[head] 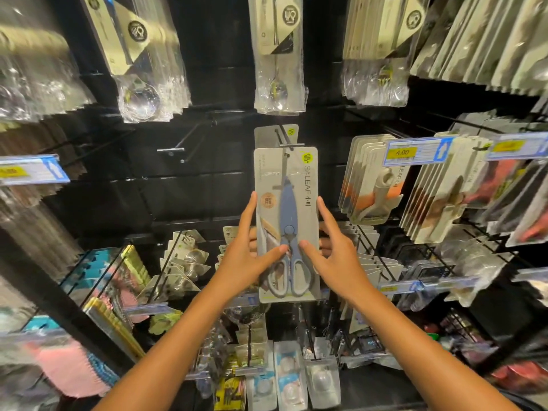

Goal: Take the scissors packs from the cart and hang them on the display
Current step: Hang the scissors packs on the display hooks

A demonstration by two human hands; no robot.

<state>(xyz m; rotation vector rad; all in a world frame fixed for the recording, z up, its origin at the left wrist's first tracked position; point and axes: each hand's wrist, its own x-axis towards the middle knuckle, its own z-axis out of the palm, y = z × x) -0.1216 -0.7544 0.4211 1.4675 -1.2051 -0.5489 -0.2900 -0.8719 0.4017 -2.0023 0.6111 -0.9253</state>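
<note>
A grey card pack with blue-and-white scissors (286,203) stands upright in front of the black display wall, at the centre. My left hand (252,250) grips its left edge, thumb across the front and fingers behind. My right hand (332,250) grips the right edge the same way. The pack's top hole sits at the tip of a black display hook (292,145). Another scissors pack (267,136) hangs behind on that hook, only its top showing. The cart is out of view.
An empty hook (175,149) juts out to the left. Bagged ladles and spoons (280,54) hang above, peeler packs (376,185) with a price tag (418,151) hang to the right. Several small packs fill the hooks below.
</note>
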